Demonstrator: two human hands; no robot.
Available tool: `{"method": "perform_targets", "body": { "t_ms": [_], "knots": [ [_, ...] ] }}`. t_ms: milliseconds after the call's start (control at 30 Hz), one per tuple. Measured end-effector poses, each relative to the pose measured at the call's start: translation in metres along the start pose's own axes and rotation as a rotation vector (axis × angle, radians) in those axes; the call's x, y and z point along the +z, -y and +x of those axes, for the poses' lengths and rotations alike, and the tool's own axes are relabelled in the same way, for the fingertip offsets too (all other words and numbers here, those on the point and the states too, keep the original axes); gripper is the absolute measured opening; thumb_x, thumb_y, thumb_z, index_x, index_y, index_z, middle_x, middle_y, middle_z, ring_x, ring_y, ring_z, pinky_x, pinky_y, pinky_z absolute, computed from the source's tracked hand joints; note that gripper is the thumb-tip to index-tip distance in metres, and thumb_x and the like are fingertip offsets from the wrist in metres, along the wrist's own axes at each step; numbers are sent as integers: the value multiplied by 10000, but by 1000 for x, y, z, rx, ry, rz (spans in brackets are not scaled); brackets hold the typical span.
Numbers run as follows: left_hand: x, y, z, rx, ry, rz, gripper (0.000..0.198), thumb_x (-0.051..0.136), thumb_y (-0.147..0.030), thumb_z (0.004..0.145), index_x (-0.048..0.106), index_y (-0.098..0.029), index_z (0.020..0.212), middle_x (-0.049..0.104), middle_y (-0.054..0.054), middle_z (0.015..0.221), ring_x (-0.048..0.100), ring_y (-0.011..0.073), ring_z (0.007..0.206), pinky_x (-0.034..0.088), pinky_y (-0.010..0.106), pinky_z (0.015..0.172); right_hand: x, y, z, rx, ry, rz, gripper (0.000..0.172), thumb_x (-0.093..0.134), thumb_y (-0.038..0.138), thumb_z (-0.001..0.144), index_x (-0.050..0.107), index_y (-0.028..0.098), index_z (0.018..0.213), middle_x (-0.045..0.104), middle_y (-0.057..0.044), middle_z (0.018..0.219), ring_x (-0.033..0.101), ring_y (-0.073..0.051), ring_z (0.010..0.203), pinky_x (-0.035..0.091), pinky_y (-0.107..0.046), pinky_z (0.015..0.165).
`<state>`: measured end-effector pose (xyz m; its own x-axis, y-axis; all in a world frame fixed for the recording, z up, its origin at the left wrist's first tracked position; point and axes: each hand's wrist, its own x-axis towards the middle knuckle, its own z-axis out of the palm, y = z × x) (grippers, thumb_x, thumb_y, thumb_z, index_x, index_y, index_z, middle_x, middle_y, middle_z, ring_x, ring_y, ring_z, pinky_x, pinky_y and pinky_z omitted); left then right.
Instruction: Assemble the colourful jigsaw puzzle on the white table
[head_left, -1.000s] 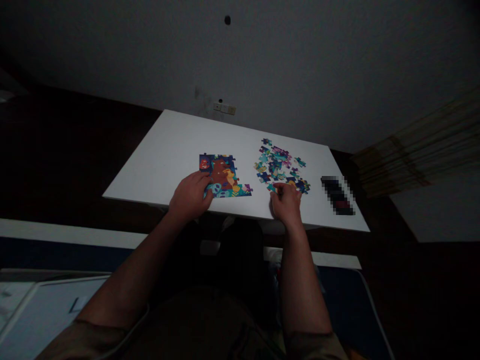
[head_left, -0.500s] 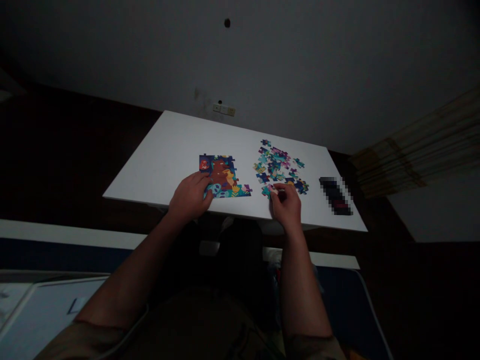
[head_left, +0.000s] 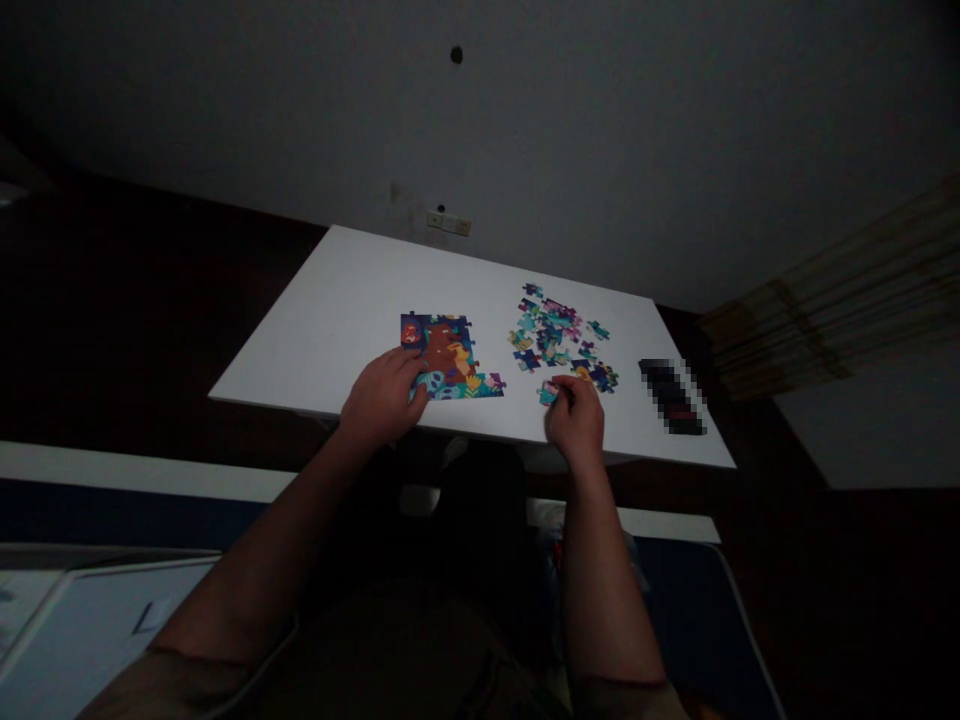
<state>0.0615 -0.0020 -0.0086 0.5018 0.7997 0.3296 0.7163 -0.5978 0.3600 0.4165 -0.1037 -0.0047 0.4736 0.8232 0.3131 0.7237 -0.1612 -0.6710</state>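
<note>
Item: teal puzzle piece (head_left: 548,393), pinched in right hand (head_left: 577,420) fingers, low over white surface (head_left: 337,300) before loose pieces (head_left: 559,335). Likely light, thin, stiff; best held by edges. Left hand (head_left: 382,398) flat, unclenched, pressing assembled puzzle section (head_left: 444,355).

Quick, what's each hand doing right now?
Left hand: flat, fingers resting on the assembled puzzle section, gripping nothing.
Right hand: pinching a loose puzzle piece at its fingertips.
</note>
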Motion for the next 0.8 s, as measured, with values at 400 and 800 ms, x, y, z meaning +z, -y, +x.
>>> {"method": "perform_targets", "body": {
  "t_ms": [400, 800],
  "knots": [
    [1, 0, -1, 4, -4, 31, 394, 654, -304, 1163, 906, -197, 1447, 878, 209, 1680, 813, 420, 1612, 644, 670, 1434, -5, 18, -3, -26, 118, -220, 412, 537, 225, 1181, 913, 250, 1347, 905, -233, 1467, 762, -427, 1465, 527, -616, 1399],
    [-1, -4, -1, -33, 28, 18, 406, 676, -304, 1156, 909, -226, 1479, 867, 175, 1717, 781, 405, 1664, 607, 651, 1476, 11, 68, 26, 40, 301, -537, 679, 631, 540, 1300, 772, 114, 1810, 692, -333, 1764, 571, -471, 1605, 410, -571, 1386]
  ]
}}
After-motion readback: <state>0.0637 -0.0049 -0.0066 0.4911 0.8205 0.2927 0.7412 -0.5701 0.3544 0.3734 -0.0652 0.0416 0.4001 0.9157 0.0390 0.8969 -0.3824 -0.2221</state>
